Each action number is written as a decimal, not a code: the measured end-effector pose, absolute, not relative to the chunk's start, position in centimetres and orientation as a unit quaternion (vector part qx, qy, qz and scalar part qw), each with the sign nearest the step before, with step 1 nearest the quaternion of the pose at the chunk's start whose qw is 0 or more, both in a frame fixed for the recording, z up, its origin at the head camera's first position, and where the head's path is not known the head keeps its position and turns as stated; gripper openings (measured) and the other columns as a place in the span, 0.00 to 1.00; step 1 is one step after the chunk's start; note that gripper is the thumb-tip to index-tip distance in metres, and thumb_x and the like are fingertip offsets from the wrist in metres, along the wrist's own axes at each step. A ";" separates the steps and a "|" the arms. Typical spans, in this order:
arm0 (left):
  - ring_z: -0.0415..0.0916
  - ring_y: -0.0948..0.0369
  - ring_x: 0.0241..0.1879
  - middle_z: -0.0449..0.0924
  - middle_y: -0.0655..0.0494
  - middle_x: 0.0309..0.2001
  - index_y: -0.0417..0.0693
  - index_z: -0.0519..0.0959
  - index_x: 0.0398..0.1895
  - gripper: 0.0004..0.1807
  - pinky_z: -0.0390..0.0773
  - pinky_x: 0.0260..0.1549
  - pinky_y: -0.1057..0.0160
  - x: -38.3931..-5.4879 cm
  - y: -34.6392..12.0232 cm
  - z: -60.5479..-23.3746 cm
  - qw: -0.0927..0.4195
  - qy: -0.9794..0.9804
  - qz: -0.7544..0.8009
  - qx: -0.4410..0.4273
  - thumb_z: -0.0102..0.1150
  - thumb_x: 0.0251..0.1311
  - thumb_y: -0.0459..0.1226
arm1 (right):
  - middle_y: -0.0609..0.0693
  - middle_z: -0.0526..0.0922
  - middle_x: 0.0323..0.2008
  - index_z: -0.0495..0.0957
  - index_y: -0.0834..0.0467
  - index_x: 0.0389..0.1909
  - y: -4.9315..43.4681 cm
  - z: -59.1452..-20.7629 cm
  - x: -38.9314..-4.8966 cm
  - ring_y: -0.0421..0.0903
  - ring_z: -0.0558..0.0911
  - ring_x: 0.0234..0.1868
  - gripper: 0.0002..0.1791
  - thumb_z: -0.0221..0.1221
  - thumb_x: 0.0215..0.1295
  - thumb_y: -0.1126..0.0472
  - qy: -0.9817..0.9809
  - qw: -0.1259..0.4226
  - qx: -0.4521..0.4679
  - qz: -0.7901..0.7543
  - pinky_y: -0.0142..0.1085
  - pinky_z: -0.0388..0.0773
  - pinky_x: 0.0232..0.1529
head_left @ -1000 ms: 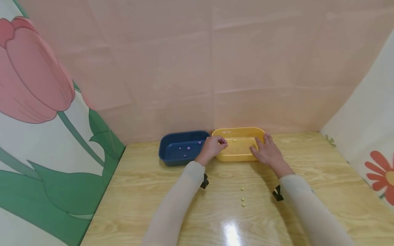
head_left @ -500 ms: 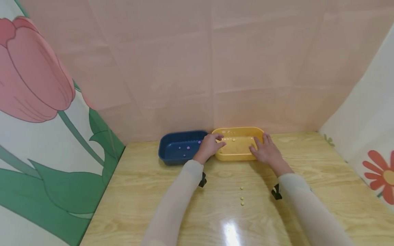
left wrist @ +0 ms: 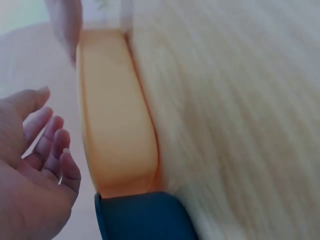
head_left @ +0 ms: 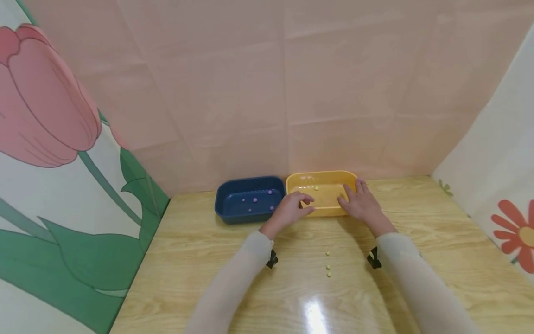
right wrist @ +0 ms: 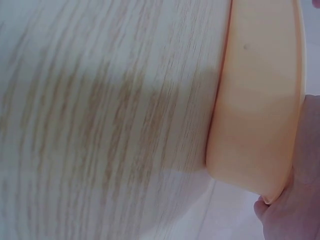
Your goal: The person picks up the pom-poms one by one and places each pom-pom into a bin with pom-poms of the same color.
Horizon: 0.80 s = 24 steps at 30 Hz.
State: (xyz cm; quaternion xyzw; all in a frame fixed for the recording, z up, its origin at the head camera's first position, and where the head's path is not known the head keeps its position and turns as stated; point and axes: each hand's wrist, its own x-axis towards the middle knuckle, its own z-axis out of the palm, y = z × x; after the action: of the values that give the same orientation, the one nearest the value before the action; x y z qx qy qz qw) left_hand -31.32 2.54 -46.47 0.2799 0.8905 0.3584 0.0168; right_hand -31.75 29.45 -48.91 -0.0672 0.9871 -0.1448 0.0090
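In the head view my left hand (head_left: 290, 209) hovers at the front left corner of the yellow tray (head_left: 324, 212). Its fingers are loosely bent, with nothing held, as the left wrist view also shows. My right hand (head_left: 362, 202) holds the tray's right end. Some of its fingers lie inside the rim and others reach over the outside, where a fingertip (right wrist: 260, 208) shows in the right wrist view. One small yellow ball (head_left: 316, 188) is visible in the tray; my left hand hides part of the inside. Left of it stands the dark blue tray (head_left: 233, 219), holding several purple balls (head_left: 255, 200).
Three tiny yellow balls (head_left: 328, 267) lie in a line on the wooden table (head_left: 175, 273), in front of the yellow tray. Both trays stand side by side near the pink backdrop (head_left: 208, 102). Printed flower panels flank the table.
My left hand has opened from a pinch over the yellow tray and drawn back toward the front, uncovering another purple ball in the blue tray. My right hand stays on the yellow tray.
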 end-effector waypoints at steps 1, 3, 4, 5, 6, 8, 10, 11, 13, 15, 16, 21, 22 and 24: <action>0.74 0.66 0.35 0.83 0.56 0.47 0.51 0.85 0.54 0.16 0.75 0.37 0.70 -31.1 2.5 -46.6 0.021 0.888 0.356 0.290 0.66 0.67 0.45 | 0.79 0.36 0.75 0.50 0.68 0.78 29.4 -48.9 -31.8 0.75 0.37 0.76 0.43 0.37 0.80 0.38 0.987 0.007 -0.067 -0.145 0.67 0.43 0.72; 0.73 0.67 0.36 0.83 0.56 0.47 0.50 0.85 0.55 0.17 0.75 0.37 0.71 -30.7 2.5 -46.9 0.031 0.885 0.347 0.309 0.65 0.67 0.45 | 0.79 0.36 0.75 0.51 0.69 0.78 29.4 -48.9 -31.8 0.76 0.37 0.76 0.42 0.38 0.80 0.40 0.987 0.002 -0.066 -0.145 0.68 0.44 0.72; 0.73 0.67 0.36 0.83 0.54 0.47 0.50 0.85 0.55 0.17 0.75 0.37 0.71 -30.5 2.5 -46.9 0.037 0.882 0.347 0.316 0.65 0.67 0.45 | 0.79 0.37 0.75 0.52 0.69 0.78 29.4 -48.9 -31.8 0.76 0.38 0.76 0.41 0.39 0.80 0.41 0.987 0.000 -0.065 -0.145 0.68 0.44 0.72; 0.73 0.67 0.35 0.83 0.54 0.47 0.49 0.84 0.56 0.18 0.74 0.36 0.72 -30.3 2.5 -47.0 0.041 0.880 0.346 0.324 0.65 0.67 0.45 | 0.79 0.37 0.75 0.52 0.69 0.77 29.3 -48.9 -31.8 0.76 0.38 0.76 0.40 0.40 0.80 0.42 0.987 -0.002 -0.065 -0.146 0.68 0.44 0.72; 0.73 0.67 0.35 0.83 0.54 0.46 0.49 0.84 0.56 0.18 0.74 0.36 0.72 -30.1 2.5 -47.1 0.045 0.878 0.344 0.330 0.65 0.67 0.46 | 0.80 0.37 0.75 0.52 0.69 0.77 29.3 -48.9 -31.8 0.76 0.38 0.76 0.40 0.41 0.80 0.43 0.987 -0.004 -0.066 -0.145 0.68 0.45 0.72; 0.73 0.67 0.34 0.82 0.55 0.45 0.49 0.83 0.57 0.19 0.74 0.34 0.73 -29.7 2.5 -47.1 0.052 0.873 0.343 0.342 0.66 0.67 0.46 | 0.80 0.37 0.75 0.52 0.69 0.77 29.3 -48.9 -31.8 0.76 0.38 0.76 0.39 0.41 0.80 0.43 0.987 -0.004 -0.066 -0.143 0.68 0.45 0.72; 0.73 0.68 0.35 0.82 0.55 0.45 0.49 0.83 0.58 0.20 0.74 0.34 0.73 -29.4 2.5 -47.2 0.058 0.869 0.341 0.355 0.66 0.67 0.47 | 0.79 0.37 0.75 0.52 0.69 0.77 29.3 -48.9 -31.8 0.76 0.38 0.76 0.40 0.41 0.80 0.43 0.988 -0.003 -0.065 -0.142 0.68 0.45 0.72; 0.73 0.68 0.35 0.82 0.55 0.45 0.49 0.83 0.58 0.21 0.74 0.34 0.74 -29.2 2.6 -47.3 0.059 0.868 0.335 0.362 0.65 0.67 0.47 | 0.79 0.37 0.75 0.52 0.69 0.77 29.3 -48.9 -31.8 0.76 0.38 0.76 0.40 0.40 0.80 0.42 0.988 -0.003 -0.065 -0.142 0.68 0.45 0.72; 0.73 0.69 0.36 0.82 0.55 0.46 0.50 0.83 0.59 0.20 0.73 0.35 0.75 -28.7 2.6 -47.4 0.062 0.866 0.322 0.377 0.65 0.67 0.48 | 0.79 0.37 0.75 0.52 0.69 0.78 29.3 -48.9 -31.8 0.76 0.38 0.76 0.40 0.40 0.80 0.42 0.988 -0.003 -0.064 -0.141 0.68 0.45 0.72; 0.73 0.69 0.36 0.83 0.55 0.46 0.51 0.83 0.59 0.20 0.73 0.36 0.76 -28.3 2.6 -47.4 0.064 0.863 0.311 0.394 0.64 0.68 0.47 | 0.79 0.37 0.75 0.52 0.69 0.78 29.3 -49.0 -31.8 0.76 0.38 0.76 0.40 0.40 0.80 0.42 0.988 -0.003 -0.063 -0.140 0.68 0.46 0.72; 0.73 0.69 0.36 0.83 0.55 0.46 0.51 0.83 0.59 0.20 0.73 0.36 0.76 -28.1 2.7 -47.5 0.065 0.861 0.305 0.401 0.64 0.68 0.47 | 0.79 0.37 0.75 0.52 0.69 0.78 29.3 -49.0 -31.7 0.76 0.38 0.76 0.40 0.40 0.80 0.42 0.988 -0.003 -0.062 -0.139 0.68 0.46 0.72; 0.73 0.71 0.33 0.82 0.58 0.45 0.52 0.82 0.60 0.21 0.72 0.35 0.76 -27.4 2.7 -48.1 0.081 0.860 0.280 0.420 0.64 0.67 0.49 | 0.80 0.37 0.75 0.52 0.69 0.77 29.3 -48.7 -31.6 0.76 0.39 0.76 0.40 0.39 0.80 0.41 0.988 -0.006 -0.064 -0.137 0.67 0.46 0.72; 0.73 0.70 0.33 0.82 0.58 0.45 0.52 0.82 0.60 0.21 0.72 0.35 0.76 -27.4 2.8 -48.2 0.086 0.860 0.277 0.420 0.64 0.67 0.49 | 0.80 0.38 0.75 0.52 0.69 0.77 29.3 -48.7 -31.5 0.76 0.39 0.76 0.40 0.39 0.80 0.41 0.988 -0.007 -0.065 -0.138 0.67 0.46 0.72; 0.73 0.71 0.33 0.82 0.59 0.46 0.54 0.82 0.60 0.21 0.72 0.35 0.76 -27.2 2.8 -48.5 0.095 0.862 0.268 0.419 0.64 0.67 0.49 | 0.80 0.38 0.75 0.52 0.69 0.77 29.2 -48.7 -31.5 0.76 0.39 0.76 0.41 0.38 0.80 0.40 0.988 -0.008 -0.064 -0.138 0.67 0.46 0.72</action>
State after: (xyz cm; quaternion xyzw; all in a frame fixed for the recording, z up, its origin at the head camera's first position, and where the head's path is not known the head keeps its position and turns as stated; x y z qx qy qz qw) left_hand -27.20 2.79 -48.47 0.4191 0.8622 0.2684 0.0950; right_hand -31.54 29.23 -48.71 -0.0642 0.9884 -0.1376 -0.0080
